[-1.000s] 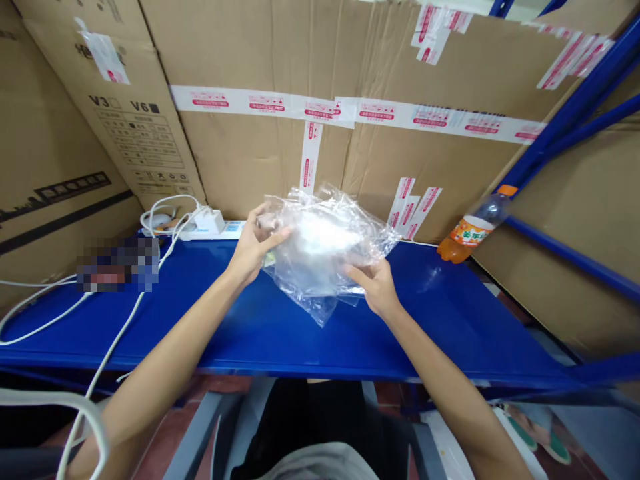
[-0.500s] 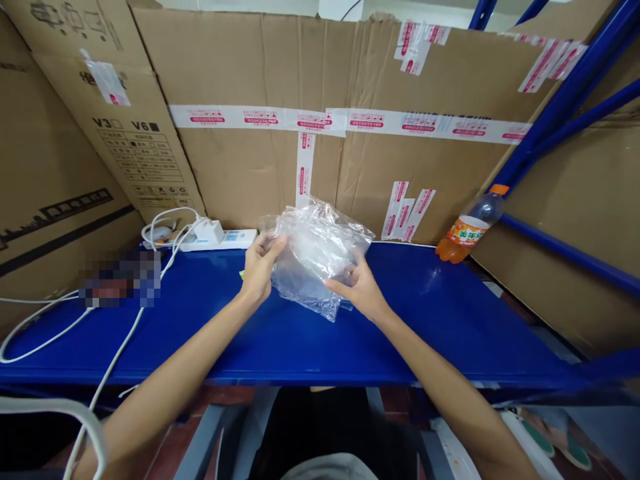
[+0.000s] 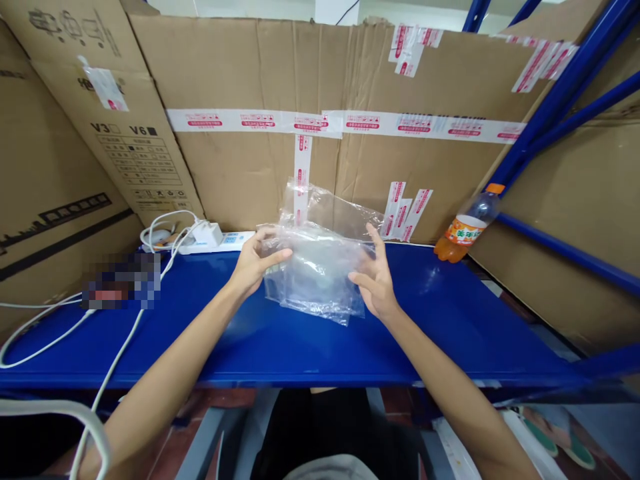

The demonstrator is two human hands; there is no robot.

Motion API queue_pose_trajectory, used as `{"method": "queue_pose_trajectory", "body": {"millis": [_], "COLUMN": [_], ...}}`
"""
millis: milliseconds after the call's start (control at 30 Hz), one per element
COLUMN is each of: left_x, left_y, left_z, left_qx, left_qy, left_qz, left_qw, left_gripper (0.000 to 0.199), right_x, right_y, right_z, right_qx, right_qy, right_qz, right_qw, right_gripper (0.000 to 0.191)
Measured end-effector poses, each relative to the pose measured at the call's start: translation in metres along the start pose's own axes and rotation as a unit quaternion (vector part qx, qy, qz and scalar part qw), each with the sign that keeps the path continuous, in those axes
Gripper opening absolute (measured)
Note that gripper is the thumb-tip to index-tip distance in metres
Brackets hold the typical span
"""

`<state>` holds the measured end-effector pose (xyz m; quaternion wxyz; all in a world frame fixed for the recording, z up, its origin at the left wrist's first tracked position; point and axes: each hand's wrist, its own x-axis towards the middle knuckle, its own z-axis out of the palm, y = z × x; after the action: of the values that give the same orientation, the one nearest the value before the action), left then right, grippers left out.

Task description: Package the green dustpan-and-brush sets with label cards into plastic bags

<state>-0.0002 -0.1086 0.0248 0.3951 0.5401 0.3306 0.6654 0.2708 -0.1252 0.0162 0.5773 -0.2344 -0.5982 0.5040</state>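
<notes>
Several clear plastic bags are held up in a loose stack above the blue table, their layers overlapping and crinkled. At their left edge my left hand grips them, thumb in front and fingers behind the plastic. My right hand has the right edge between its thumb and fingers, with the index finger raised along the side. Fingers of both hands show partly through the film. A small greenish patch shows beside my left thumb; what it is I cannot make out.
On the blue table, a power strip with a white plug and white cables lies at the back left. An orange drink bottle leans at the back right by a blue metal frame. Taped cardboard walls the back.
The bags have spread out and one layer now stands up higher at the back. My right hand has shifted slightly right, its index finger lifted; my hands are a little further apart.
</notes>
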Motion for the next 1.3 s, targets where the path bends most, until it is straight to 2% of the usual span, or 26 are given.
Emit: {"method": "queue_pose_trajectory", "body": {"millis": [100, 167, 267, 367, 433, 567, 633, 700, 833, 933, 1033, 1133, 1200, 1300], "left_x": [-0.001, -0.001, -0.002, -0.004, -0.004, -0.001, 0.000, -0.003, -0.022, -0.040, -0.052, -0.055, -0.054, -0.058], "left_y": [0.001, -0.002, -0.013, -0.023, -0.024, -0.017, -0.014, -0.013, -0.011, -0.009, -0.009, -0.008, -0.004, 0.004], "left_z": [-0.005, -0.007, -0.008, -0.005, -0.005, -0.018, -0.028, -0.035, -0.039, -0.034, -0.027, -0.019, -0.016, -0.015], "left_qx": [0.051, 0.088, 0.094, 0.074, 0.079, 0.126, 0.139, 0.120, 0.061, 0.075, 0.120, 0.152, 0.154, 0.159], "left_qy": [-0.058, -0.076, -0.016, 0.067, 0.060, -0.048, -0.085, -0.111, -0.133, -0.125, -0.105, -0.051, -0.034, -0.048], "left_qz": [0.006, -0.003, 0.000, 0.017, 0.024, 0.043, 0.040, 0.018, -0.035, -0.038, -0.027, -0.001, 0.031, 0.066], "left_qw": [0.997, 0.993, 0.995, 0.995, 0.995, 0.990, 0.986, 0.986, 0.989, 0.989, 0.987, 0.987, 0.987, 0.984], "left_gripper": [0.074, 0.066, 0.041, 0.042, 0.055, 0.106, 0.119, 0.123, 0.121, 0.113, 0.093, 0.069, 0.068, 0.067], "right_x": [0.000, 0.002, 0.003, -0.001, -0.005, -0.010, -0.008, -0.005, -0.008, -0.018, -0.027, -0.030, -0.031, -0.034], "right_y": [0.003, 0.007, 0.012, 0.014, 0.015, 0.016, 0.015, 0.013, 0.013, 0.020, 0.022, 0.014, 0.006, -0.002], "right_z": [-0.002, -0.005, -0.008, -0.004, 0.000, 0.003, 0.001, -0.002, -0.006, -0.009, -0.010, -0.007, -0.004, -0.003], "right_qx": [0.034, 0.032, -0.001, -0.060, -0.108, -0.154, -0.149, -0.159, -0.191, -0.178, -0.183, -0.199, -0.199, -0.198], "right_qy": [-0.068, -0.110, -0.150, -0.155, -0.123, -0.023, -0.010, -0.025, -0.050, -0.049, -0.042, -0.020, -0.020, -0.033], "right_qz": [-0.014, -0.030, -0.062, -0.059, -0.045, -0.035, -0.036, -0.038, -0.022, 0.029, 0.061, 0.040, 0.022, 0.012], "right_qw": [0.997, 0.993, 0.987, 0.984, 0.985, 0.987, 0.988, 0.986, 0.980, 0.982, 0.980, 0.979, 0.980, 0.980], "right_gripper": [0.128, 0.138, 0.159, 0.167, 0.158, 0.106, 0.091, 0.084, 0.069, 0.067, 0.061, 0.051, 0.054, 0.065]}}
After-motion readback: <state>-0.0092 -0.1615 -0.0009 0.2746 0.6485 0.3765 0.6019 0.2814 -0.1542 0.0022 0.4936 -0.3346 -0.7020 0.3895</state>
